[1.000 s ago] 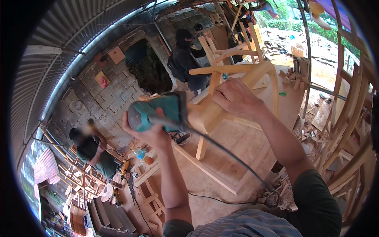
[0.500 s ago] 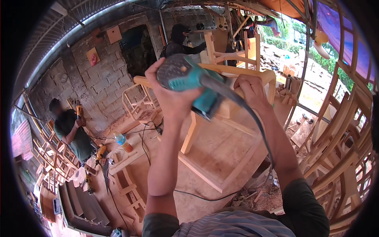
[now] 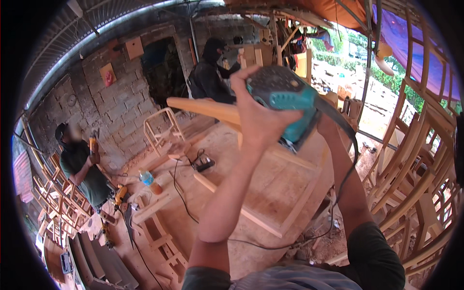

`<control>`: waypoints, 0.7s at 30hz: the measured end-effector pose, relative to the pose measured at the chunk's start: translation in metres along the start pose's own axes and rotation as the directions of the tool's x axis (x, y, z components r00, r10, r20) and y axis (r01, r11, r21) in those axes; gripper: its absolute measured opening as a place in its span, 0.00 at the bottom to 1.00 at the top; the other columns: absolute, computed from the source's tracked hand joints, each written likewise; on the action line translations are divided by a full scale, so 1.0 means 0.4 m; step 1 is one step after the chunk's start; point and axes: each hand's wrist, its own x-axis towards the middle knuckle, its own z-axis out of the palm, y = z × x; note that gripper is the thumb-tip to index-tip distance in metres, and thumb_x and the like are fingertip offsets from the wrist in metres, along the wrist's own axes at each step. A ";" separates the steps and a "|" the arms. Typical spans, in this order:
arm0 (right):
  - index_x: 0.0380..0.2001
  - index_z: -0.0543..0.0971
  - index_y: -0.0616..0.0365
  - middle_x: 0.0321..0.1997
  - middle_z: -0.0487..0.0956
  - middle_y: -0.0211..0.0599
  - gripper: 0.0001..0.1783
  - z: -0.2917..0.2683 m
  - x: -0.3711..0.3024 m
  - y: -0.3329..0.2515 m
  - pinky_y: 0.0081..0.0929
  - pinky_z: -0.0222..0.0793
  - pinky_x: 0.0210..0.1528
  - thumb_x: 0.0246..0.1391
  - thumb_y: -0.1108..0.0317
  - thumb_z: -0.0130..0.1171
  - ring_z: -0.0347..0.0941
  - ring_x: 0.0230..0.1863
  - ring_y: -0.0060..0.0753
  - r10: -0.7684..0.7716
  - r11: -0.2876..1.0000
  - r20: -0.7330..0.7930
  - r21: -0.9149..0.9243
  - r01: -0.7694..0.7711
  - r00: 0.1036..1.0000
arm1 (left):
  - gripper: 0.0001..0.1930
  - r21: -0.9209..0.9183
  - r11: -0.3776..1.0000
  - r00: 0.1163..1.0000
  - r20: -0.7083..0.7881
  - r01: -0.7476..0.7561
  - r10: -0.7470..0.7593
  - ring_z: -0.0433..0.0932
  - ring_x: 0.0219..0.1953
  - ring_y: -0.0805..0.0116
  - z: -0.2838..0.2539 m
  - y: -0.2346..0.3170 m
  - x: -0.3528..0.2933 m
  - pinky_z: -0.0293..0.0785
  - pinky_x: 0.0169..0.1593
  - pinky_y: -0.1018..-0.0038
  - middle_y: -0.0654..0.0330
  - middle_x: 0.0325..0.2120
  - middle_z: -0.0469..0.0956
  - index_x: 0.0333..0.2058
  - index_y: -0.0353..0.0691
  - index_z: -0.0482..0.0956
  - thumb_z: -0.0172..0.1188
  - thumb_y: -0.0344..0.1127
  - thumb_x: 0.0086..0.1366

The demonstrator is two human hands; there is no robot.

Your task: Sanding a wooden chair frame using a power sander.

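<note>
A teal and black electric sander (image 3: 285,96) is raised in front of me, with my left hand (image 3: 263,121) wrapped round its body. Its dark cord (image 3: 356,147) hangs down past my right forearm. Behind and below the sander, a wooden chair frame (image 3: 205,107) stretches across, its curved rail ending at the left. My right hand (image 3: 327,121) is beside the chair frame at the sander's right edge. The sander and cord hide its fingers, so its grip cannot be made out.
A wooden table (image 3: 217,232) carries a square frame, a power strip (image 3: 204,163), a bottle (image 3: 151,181) and a yellow drill (image 3: 121,193). One person (image 3: 84,164) holds a tool at left; another (image 3: 210,72) works at the back. Stacked chair frames (image 3: 411,183) stand close at right.
My left hand and the sander have moved right, covering much of my right hand. The chair frame has turned, its left end lower. My view has shifted slightly.
</note>
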 end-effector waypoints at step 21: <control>0.18 0.76 0.62 0.21 0.78 0.38 0.10 -0.020 -0.035 0.049 0.28 0.68 0.33 0.47 0.71 0.47 0.74 0.26 0.31 0.004 0.999 0.087 0.039 -0.007 0.996 | 0.47 0.119 0.993 0.999 0.027 -0.020 0.016 0.78 0.47 0.65 -0.080 -0.058 0.008 0.75 0.55 0.69 0.55 0.46 0.76 0.56 0.40 0.58 0.78 0.27 0.37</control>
